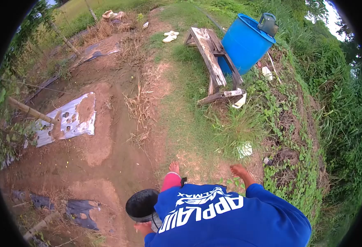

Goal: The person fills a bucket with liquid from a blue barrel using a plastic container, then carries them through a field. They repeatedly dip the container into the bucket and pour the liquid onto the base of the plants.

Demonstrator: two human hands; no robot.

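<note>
While the left hand [143, 227] grips a dark bucket [142, 204], its contents unclear, the right hand [239, 170] hangs empty.

Here's the right arm [277, 208] out front, right hand [240, 170] loose, fingers slightly curled; the left hand [143, 227] sits low, its grip hard to make out, one bare foot [174, 167] forward

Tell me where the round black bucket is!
The round black bucket is low in the head view, left of centre, by the person's left hand and blue long-sleeved shirt.
</note>
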